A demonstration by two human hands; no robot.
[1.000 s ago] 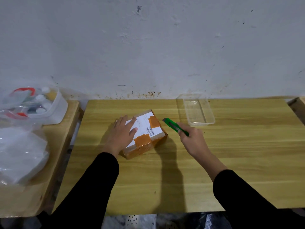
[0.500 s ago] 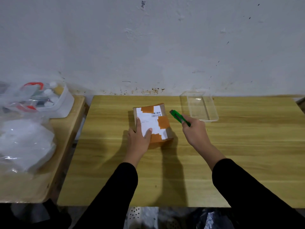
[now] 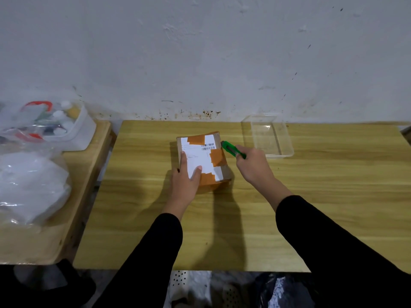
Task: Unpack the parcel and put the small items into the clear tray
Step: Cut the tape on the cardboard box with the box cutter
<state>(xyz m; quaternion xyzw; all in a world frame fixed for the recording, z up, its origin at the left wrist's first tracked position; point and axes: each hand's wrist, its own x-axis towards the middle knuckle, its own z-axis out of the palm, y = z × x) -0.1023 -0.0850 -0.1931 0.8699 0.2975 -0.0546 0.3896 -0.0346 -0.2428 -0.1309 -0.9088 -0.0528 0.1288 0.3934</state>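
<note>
A cardboard parcel (image 3: 208,152) with orange tape and a white label lies on the wooden table (image 3: 311,196). My left hand (image 3: 186,181) presses on its near left corner, thumb on the label. My right hand (image 3: 252,164) grips a green box cutter (image 3: 232,148), whose tip touches the parcel's far right edge. The clear tray (image 3: 270,134) stands empty at the back, right of the parcel.
A lower wooden side table (image 3: 89,174) at the left carries a white tub (image 3: 75,132) of small bottles and crumpled clear plastic bags (image 3: 29,185). A wall runs right behind the table. Bags lie on the floor below the front edge.
My left hand turned the parcel from slanted to nearly square with the table and shifted to its near left corner. My right hand brought the cutter tip up to the parcel's right edge.
</note>
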